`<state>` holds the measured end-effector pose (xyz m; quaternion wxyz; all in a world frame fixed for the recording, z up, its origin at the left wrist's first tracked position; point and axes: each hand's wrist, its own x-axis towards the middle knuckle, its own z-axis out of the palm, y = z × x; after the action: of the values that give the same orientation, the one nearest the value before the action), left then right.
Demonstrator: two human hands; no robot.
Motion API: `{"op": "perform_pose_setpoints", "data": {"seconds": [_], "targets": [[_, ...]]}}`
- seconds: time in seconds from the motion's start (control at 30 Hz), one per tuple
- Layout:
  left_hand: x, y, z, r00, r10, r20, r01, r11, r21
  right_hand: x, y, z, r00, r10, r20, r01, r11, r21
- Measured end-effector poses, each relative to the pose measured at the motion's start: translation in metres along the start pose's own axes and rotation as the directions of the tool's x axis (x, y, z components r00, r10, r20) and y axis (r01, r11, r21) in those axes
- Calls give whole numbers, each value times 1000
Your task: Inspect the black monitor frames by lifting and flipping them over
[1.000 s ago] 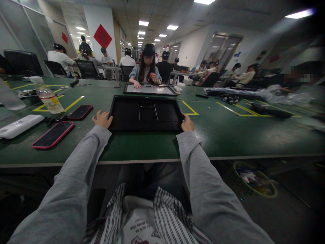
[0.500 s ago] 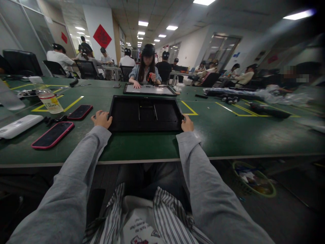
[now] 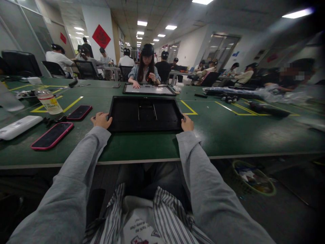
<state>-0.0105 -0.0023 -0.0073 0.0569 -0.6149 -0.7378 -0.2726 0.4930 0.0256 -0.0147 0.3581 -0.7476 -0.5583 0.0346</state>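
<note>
A wide black rectangular frame-like panel (image 3: 124,115), which looks like a monitor's rear housing, lies on the green table (image 3: 142,145) in front of me. Its inner side faces up, with two thin pale strips and a recess near the middle. My left hand (image 3: 101,120) grips its left edge, fingers curled on the outer side and thumb at the rim. At the opposite edge, my right hand (image 3: 187,123) holds the panel the same way, fingertips partly hidden by the rim.
Across the table a co-worker (image 3: 146,67) works over a grey-white panel (image 3: 149,89). To my left are two phones (image 3: 52,136), a bottle (image 3: 50,101) and a white device (image 3: 20,127). Plastic-wrapped parts (image 3: 233,92) lie to the right. A basket (image 3: 254,178) sits below the table.
My view has shifted very slightly. Both hands stay on the edges of the black panel, which has not visibly moved on the table.
</note>
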Motion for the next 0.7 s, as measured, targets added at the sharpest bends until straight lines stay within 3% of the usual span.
{"op": "perform_pose_setpoints", "data": {"seconds": [0.37,0.7], "targets": [[13,-13,10,984,-122,131,139,981,-133,-1,-2,3,1000,16,23,-16,999,-29],[19,-18,7,982,-108,155,138,971,-194,4,2,5,1000,12,27,-13,999,41]]}}
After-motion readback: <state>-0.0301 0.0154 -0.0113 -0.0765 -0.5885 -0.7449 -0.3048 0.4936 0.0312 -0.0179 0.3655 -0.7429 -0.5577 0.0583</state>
